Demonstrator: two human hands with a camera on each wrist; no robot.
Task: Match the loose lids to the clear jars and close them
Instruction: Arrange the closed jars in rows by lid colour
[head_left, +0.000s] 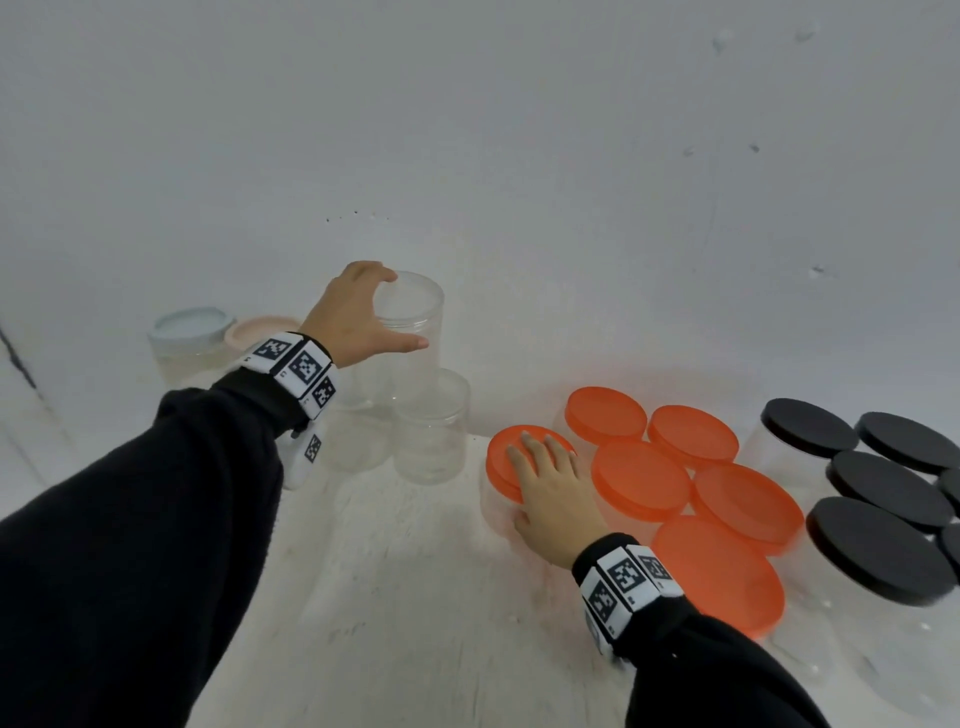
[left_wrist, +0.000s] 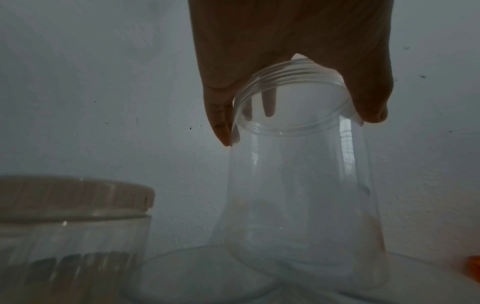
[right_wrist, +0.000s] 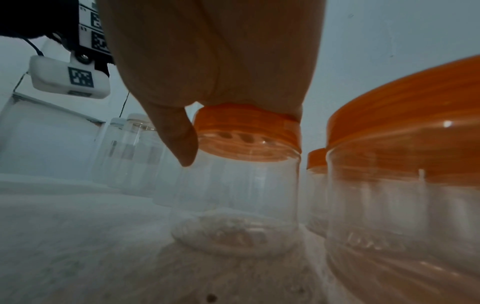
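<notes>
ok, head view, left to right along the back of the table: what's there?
Blue-lidded jar → pink-lidded jar → open clear jar gripped at the rim by the left hand → orange-lidded jars, right hand resting on the leftmost one → black-lidded jars.

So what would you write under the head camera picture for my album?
Left hand grips an open clear jar; right hand rests on an orange lid.

Six orange lids cap clear jars. Five black lids show at the right edge. One pale blue lid, one pink lid. Unlidded clear jars: count unclear.
</notes>
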